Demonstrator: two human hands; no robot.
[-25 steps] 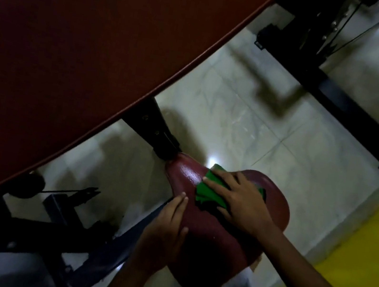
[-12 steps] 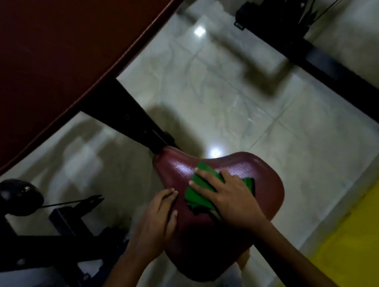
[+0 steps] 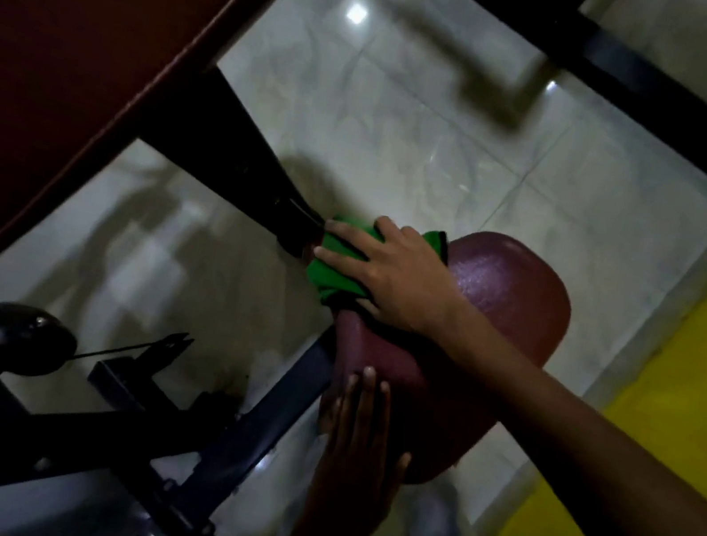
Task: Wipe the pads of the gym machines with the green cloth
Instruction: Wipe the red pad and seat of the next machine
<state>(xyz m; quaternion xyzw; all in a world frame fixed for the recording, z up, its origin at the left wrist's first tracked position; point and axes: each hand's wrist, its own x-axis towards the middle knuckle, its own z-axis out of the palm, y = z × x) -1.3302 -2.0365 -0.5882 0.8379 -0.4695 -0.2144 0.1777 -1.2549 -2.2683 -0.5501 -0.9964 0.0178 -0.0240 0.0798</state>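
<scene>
The right hand [image 3: 392, 274], fingers spread flat, presses the green cloth [image 3: 334, 271] onto the seat pad [image 3: 511, 294] (narrow end); the left hand [image 3: 357, 460], fingers together, steadies it.

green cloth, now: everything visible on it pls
The green cloth is a bright green fabric rag, bunched and folded into creases, with a dark edge trim showing at its upper right corner and lower edge. It lies on the narrow end of the maroon seat pad, next to the black frame bar that meets the pad. The right hand presses it down with fingers spread straight across it, covering its right part. The left hand does not touch it.
</scene>
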